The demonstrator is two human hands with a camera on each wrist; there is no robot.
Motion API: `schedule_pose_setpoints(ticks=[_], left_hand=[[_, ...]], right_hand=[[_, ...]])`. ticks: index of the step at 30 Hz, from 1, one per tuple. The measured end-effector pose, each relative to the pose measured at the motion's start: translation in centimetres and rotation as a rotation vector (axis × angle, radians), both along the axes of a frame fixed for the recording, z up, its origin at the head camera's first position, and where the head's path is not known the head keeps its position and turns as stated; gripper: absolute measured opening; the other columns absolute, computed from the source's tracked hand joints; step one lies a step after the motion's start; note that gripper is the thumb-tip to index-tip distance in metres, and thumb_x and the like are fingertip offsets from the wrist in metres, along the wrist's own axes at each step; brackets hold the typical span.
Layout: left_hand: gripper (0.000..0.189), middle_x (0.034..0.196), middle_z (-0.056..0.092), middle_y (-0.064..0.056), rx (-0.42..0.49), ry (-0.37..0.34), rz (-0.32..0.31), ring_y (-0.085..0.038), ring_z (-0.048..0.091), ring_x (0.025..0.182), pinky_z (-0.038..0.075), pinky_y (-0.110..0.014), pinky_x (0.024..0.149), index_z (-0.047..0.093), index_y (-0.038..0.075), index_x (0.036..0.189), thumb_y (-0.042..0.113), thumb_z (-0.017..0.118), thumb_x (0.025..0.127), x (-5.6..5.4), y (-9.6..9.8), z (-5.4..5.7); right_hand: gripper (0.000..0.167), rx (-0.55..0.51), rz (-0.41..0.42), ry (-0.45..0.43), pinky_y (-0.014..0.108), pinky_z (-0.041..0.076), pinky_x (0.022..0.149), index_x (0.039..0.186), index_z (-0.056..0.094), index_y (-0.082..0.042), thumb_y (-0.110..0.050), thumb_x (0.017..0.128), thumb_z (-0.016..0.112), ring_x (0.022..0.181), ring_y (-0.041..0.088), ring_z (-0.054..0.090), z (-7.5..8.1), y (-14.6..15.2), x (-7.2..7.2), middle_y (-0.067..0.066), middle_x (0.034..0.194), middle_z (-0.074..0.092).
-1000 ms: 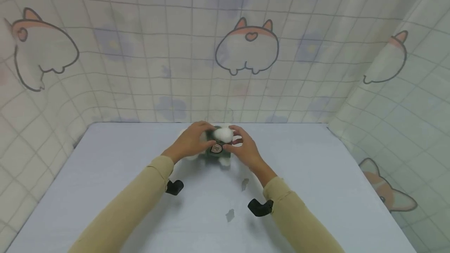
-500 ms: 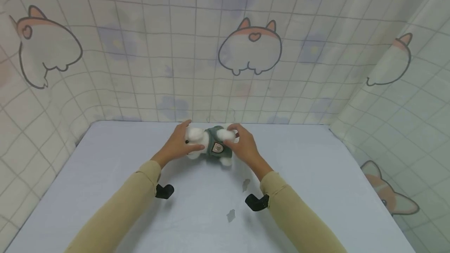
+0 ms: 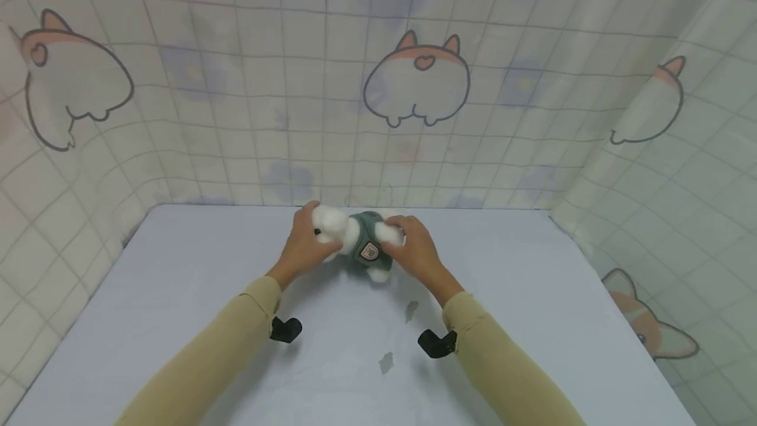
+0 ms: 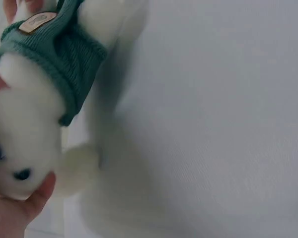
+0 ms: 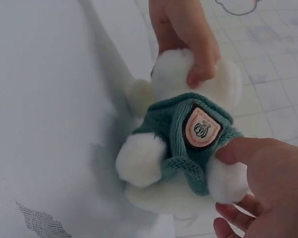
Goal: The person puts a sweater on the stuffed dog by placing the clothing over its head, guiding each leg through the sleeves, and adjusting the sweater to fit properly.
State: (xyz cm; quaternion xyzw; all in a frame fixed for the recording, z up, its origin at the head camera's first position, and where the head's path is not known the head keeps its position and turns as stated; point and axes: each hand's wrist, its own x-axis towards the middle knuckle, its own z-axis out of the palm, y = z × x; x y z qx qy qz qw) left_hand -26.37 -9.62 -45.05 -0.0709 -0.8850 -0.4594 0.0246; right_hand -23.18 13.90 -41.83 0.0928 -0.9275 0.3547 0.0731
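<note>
Plush (image 3: 367,227) btwn LH (image 3: 301,245), RH (image 3: 420,252); cloth (image 3: 319,143) bhnd

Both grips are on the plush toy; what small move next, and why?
Perhaps raise the head of the plush toy, left grip leading: the toy's body runs sideways, the left grip holds the head, and the right grip holds a white limb near the badge.

Plush toy (image 3: 360,232) newly slanted — badge (image 3: 369,252) tilted, left hand (image 3: 301,242) shifted outward to the head (image 3: 331,221)
</note>
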Motion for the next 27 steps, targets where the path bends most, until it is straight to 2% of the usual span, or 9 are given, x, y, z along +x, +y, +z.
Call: schedule_pose_setpoints(ticks=[4,6,11,14,17,20,25,27], left_hand=[[0.093,0.15,0.029,-0.009,0.03,0.084,0.125,-0.035,0.051,0.116,0.047,-0.051,0.094,0.021,0.018,0.149,0.032,0.075,0.075,0.4,1.4,1.5],[0.091,0.146,0.033,-0.008,0.031,0.134,0.161,-0.035,0.055,0.107,0.05,-0.05,0.087,0.024,0.018,0.147,0.032,0.075,0.074,0.6,2.0,2.4],[0.087,0.132,0.05,-0.011,-0.043,0.284,0.184,-0.034,0.061,0.088,0.052,-0.047,0.075,0.03,0.016,0.144,0.035,0.075,0.072,0.7,2.5,4.0],[0.085,0.123,0.059,-0.013,-0.084,0.338,0.18,-0.032,0.061,0.082,0.052,-0.045,0.071,0.032,0.016,0.143,0.039,0.075,0.073,0.7,2.6,4.6],[0.078,0.114,0.064,-0.015,-0.113,0.35,0.142,-0.031,0.062,0.082,0.052,-0.044,0.067,0.037,0.015,0.139,0.043,0.073,0.076,0.7,2.7,5.1],[0.068,0.108,0.067,-0.012,-0.129,0.332,0.101,-0.029,0.064,0.083,0.052,-0.042,0.067,0.045,0.015,0.131,0.048,0.072,0.079,0.8,2.9,5.4],[0.061,0.104,0.068,-0.007,-0.143,0.273,0.052,-0.023,0.064,0.082,0.052,-0.037,0.066,0.054,0.018,0.121,0.059,0.069,0.079,0.6,3.4,5.7],[0.064,0.107,0.068,-0.006,-0.134,0.246,0.02,-0.023,0.064,0.085,0.053,-0.038,0.068,0.055,0.019,0.122,0.063,0.068,0.078,0.4,3.7,5.7]], right_hand=[[0.042,0.033,0.002,0.039,0.041,0.05,0.081,0.121,0.06,-0.012,-0.017,0.081,0.071,0.097,0.024,0.056,0.1,0.2,0.2,0.01,0.111,0.061],[0.043,0.047,0.009,0.046,0.038,0.049,0.076,0.122,0.059,-0.013,-0.018,0.08,0.069,0.092,0.022,0.054,0.1,0.2,0.3,0.009,0.108,0.06],[0.043,0.016,0.027,0.035,0.036,0.05,0.074,0.123,0.057,-0.012,-0.018,0.081,0.066,0.09,0.02,0.054,0.5,0.3,1.2,0.007,0.106,0.059],[0.043,-0.027,0.042,0.002,0.035,0.05,0.075,0.123,0.056,-0.013,-0.018,0.081,0.065,0.091,0.021,0.056,1.0,0.7,1.6,0.006,0.108,0.059],[0.043,-0.06,0.07,-0.06,0.032,0.051,0.073,0.124,0.054,-0.016,-0.018,0.082,0.063,0.089,0.02,0.058,1.4,1.1,1.9,0.006,0.111,0.061],[0.042,-0.06,0.119,-0.14,0.033,0.051,0.073,0.126,0.052,-0.019,-0.02,0.085,0.06,0.089,0.02,0.059,1.8,1.5,2.2,0.007,0.116,0.063],[0.042,-0.094,0.229,-0.271,0.044,0.049,0.094,0.129,0.051,-0.019,-0.021,0.087,0.055,0.109,0.024,0.058,2.6,1.8,3.0,0.009,0.122,0.062],[0.043,-0.109,0.25,-0.303,0.045,0.048,0.096,0.13,0.05,-0.018,-0.021,0.087,0.055,0.114,0.024,0.057,2.6,1.9,3.3,0.009,0.122,0.061]])
